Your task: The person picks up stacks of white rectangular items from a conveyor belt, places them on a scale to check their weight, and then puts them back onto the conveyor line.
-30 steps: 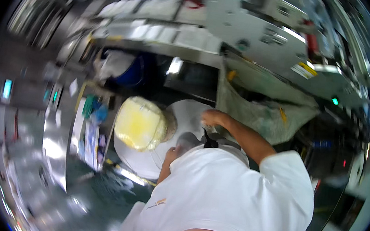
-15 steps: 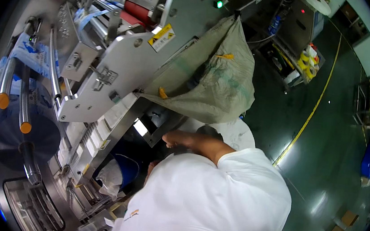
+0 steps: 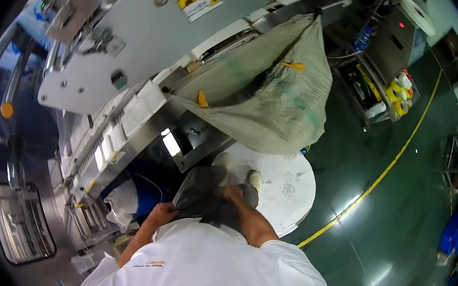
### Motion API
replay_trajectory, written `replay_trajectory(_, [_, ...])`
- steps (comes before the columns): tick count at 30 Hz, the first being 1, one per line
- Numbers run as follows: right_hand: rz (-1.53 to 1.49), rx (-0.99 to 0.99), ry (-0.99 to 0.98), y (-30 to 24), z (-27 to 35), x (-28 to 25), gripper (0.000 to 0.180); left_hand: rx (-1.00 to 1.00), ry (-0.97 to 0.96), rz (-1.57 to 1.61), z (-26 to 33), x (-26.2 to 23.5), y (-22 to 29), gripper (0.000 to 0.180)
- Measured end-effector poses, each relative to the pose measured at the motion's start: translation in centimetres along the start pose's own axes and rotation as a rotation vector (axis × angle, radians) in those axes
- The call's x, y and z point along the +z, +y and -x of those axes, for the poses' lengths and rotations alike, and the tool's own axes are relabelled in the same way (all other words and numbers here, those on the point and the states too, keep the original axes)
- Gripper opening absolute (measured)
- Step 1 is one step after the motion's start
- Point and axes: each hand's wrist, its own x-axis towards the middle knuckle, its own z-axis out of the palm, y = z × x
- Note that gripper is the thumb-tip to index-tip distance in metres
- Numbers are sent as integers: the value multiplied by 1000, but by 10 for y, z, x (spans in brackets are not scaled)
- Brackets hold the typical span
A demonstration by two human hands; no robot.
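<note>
Dark grey trousers [image 3: 199,202] cover my legs below the white shirt. Curled at the left side of them, my left hand [image 3: 164,212] pinches a fold of the cloth near the hip. My right hand [image 3: 231,192] rests against the front of the trousers, its fingers bent in on the fabric and partly hidden. My light shoes [image 3: 255,178] stand on a round white platform [image 3: 285,191]. Ahead of my hands hangs a large grey-green woven sack [image 3: 282,109], gaping at the top, with orange ties.
A machine with a metal side plate [image 3: 122,48] and a conveyor carrying white packs [image 3: 144,106] runs along the left. Beside my left hand stands a blue bin [image 3: 148,190] with a white bag. To the right are a cart [image 3: 368,96] and a yellow floor line [image 3: 375,183].
My view has shifted, bringing the legs, shoes and both hands into sight. The right hand now lies lower, on the trousers; the left, mostly hidden before, now grips the cloth.
</note>
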Motion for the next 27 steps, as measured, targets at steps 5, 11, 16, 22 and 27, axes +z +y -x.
replay_trajectory(5, [-38, 105, -86, -32, 28, -15, 31, -7, -61, -113, 37, -14, -2, 32])
replay_trajectory(11, [-18, -8, 30, -33, -34, 32, 35, 126, -165, -299, -1, 51, -141, 31])
replay_trajectory(16, [143, 91, -183, -18, -94, 78, 34, -93, -418, -174, -24, 65, -153, 29])
replay_trajectory(22, [459, -131, -348, 14, -70, 113, 27, 47, -386, 373, -20, 106, -189, 36])
replay_trajectory(27, [560, -72, -280, -32, -54, 120, 25, 145, -182, 456, 6, 105, -191, 28])
